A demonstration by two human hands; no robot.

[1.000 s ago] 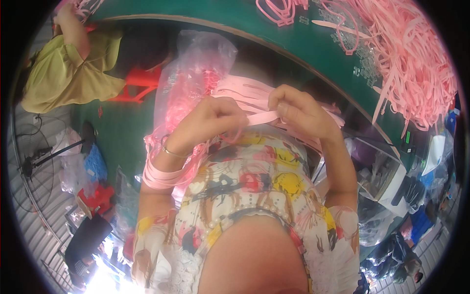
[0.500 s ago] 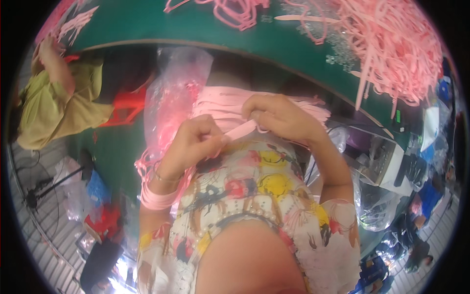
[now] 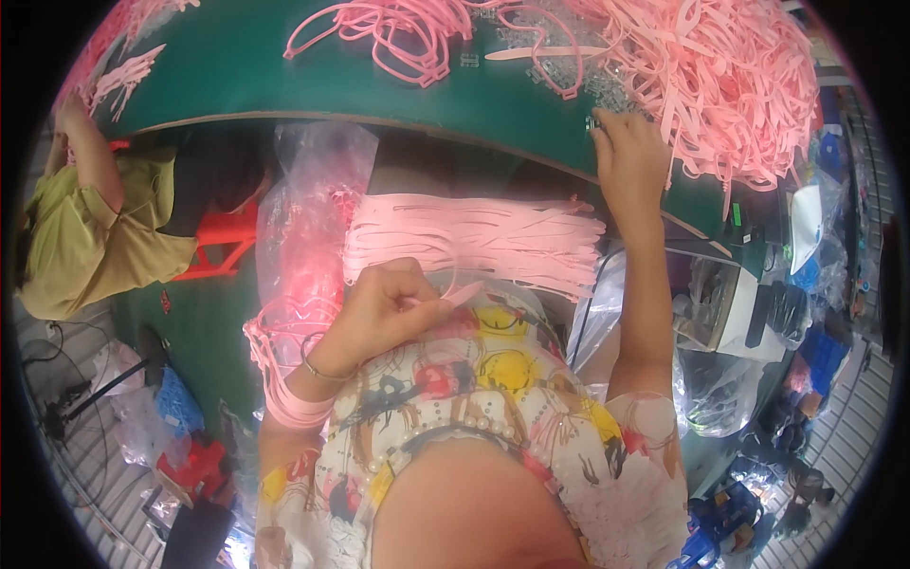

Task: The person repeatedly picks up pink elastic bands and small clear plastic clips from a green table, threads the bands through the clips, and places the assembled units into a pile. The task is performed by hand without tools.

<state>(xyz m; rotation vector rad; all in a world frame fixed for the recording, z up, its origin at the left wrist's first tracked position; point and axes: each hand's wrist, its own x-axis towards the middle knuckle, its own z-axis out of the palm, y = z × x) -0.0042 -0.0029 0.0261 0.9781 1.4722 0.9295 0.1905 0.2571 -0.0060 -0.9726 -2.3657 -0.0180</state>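
Note:
My left hand (image 3: 393, 311) is closed on a flat pink strap (image 3: 464, 294), whose free end sticks out to the right past the thumb. Over my left forearm hang several looped pink straps (image 3: 296, 410). At the green table's edge, my right hand (image 3: 633, 156) pinches a small clear plastic clip (image 3: 592, 122) between thumb and forefinger. Just beyond it lies a heap of similar clear clips (image 3: 607, 92). Across my lap is a wide bundle of pink straps (image 3: 474, 237), laid side by side.
The green table (image 3: 237, 81) curves across the far side. On it sit a large tangled pile of pink straps (image 3: 725, 95) and some looped straps (image 3: 408, 43). A clear plastic bag (image 3: 318, 180) hangs beside the bundle. At left a person (image 3: 95, 237) works near a red stool (image 3: 226, 242).
My right hand has let go of the strap and reached away to the clips on the table. The left hand keeps the strap. The strap bundle on my lap shows more fully.

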